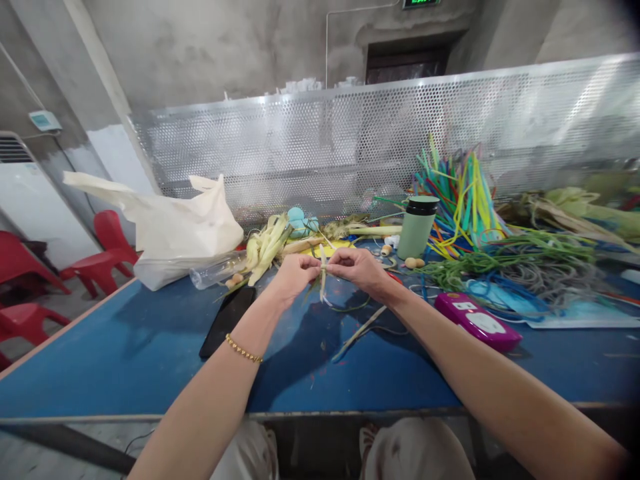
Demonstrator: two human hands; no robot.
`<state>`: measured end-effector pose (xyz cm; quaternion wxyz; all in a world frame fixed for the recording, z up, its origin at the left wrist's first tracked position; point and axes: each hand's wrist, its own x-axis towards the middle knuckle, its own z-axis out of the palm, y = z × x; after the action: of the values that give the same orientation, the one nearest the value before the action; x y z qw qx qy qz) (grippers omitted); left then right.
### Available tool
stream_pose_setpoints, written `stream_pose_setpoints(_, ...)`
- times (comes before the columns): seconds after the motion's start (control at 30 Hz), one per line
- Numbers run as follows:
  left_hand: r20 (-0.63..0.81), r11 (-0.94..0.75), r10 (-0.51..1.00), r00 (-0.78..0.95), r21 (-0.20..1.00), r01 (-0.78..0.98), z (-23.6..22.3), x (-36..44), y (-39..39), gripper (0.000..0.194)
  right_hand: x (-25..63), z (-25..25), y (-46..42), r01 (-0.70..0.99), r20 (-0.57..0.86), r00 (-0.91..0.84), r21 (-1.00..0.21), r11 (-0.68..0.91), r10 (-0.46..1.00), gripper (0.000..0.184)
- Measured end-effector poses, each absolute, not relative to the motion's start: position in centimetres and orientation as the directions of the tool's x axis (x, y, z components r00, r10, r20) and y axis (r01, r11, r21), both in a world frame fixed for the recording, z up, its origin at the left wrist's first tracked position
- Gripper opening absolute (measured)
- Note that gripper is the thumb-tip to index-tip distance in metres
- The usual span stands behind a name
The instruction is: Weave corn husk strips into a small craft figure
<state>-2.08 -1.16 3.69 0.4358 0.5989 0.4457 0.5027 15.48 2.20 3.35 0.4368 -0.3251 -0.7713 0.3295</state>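
A small pale strip figure (323, 272) stands upright between the two hands above the blue table (175, 347), its middle pinched by the fingertips of the left hand (299, 275) on one side and the right hand (356, 268) on the other. A black phone (228, 321) lies near the left forearm; a purple case (477, 321) lies beside the right.

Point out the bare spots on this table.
Bare blue tabletop lies left of the black phone, in front of the white bag, and also right of the purple case, nearer the front edge. It is crowded along the perforated screen: husks, green tumbler, coloured strips and tangled cords.
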Motion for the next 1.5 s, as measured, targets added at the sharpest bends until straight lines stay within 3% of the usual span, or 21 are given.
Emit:
stream_pose_setpoints(0.3, 0.224, -0.226, 0.969, 0.099, 0.974, 0.004, 3.7, -2.0, -1.3, 0.010, 15.3, 3.1, 2.2, 0.215, 0.486, -0.411, -0.770, 0.601, 0.771, 0.025)
stream_pose_setpoints(0.63, 0.236, -0.237, 0.971, 0.033, 0.971, 0.026, 3.1, -1.8, -1.0, 0.011, 14.7, 2.5, 2.5, 0.346, 0.594, -0.384, -0.618, 0.706, 0.707, 0.014)
stream_pose_setpoints(0.87, 0.233, -0.230, 0.972, 0.034, 0.970, -0.082, 3.1, -1.8, -0.8, 0.018, 15.7, 4.3, 2.1, 0.394, 0.562, -0.399, -0.608, 0.689, 0.724, 0.022)
stream_pose_setpoints(1.07, 0.177, -0.181, 0.983, -0.038, 0.954, -0.240, 3.0, -1.8, -0.3, 0.014, 19.6, 7.1, 2.6, 0.447, 0.705, -0.040, -0.621, 0.644, 0.708, 0.026)
stream_pose_setpoints(1.17, 0.154, -0.164, 0.986, -0.055, 0.947, -0.276, 2.8, -1.9, 0.0, 0.014, 20.9, 6.7, 3.1, 0.522, 0.591, -0.245, -0.588, 0.618, 0.769, 0.023)
stream_pose_setpoints(1.3, 0.140, -0.147, 0.989, -0.046, 0.957, -0.251, 2.4, -2.1, 0.3, 0.015, 21.1, 5.5, 3.1, 0.591, 0.132, -0.621, -0.569, 0.572, 0.773, 0.010)
stream_pose_setpoints(1.37, 0.142, -0.146, 0.989, -0.032, 0.960, -0.239, 2.3, -2.3, 0.4, 0.016, 20.7, 4.9, 2.6, 0.634, 0.031, -0.653, -0.526, 0.568, 0.757, 0.008)
stream_pose_setpoints(1.5, 0.135, -0.127, 0.991, 0.013, 0.959, -0.253, 2.5, -2.5, 0.3, 0.017, 19.6, 4.1, 1.7, 0.686, -0.033, -0.686, -0.360, 0.632, 0.727, 0.018)
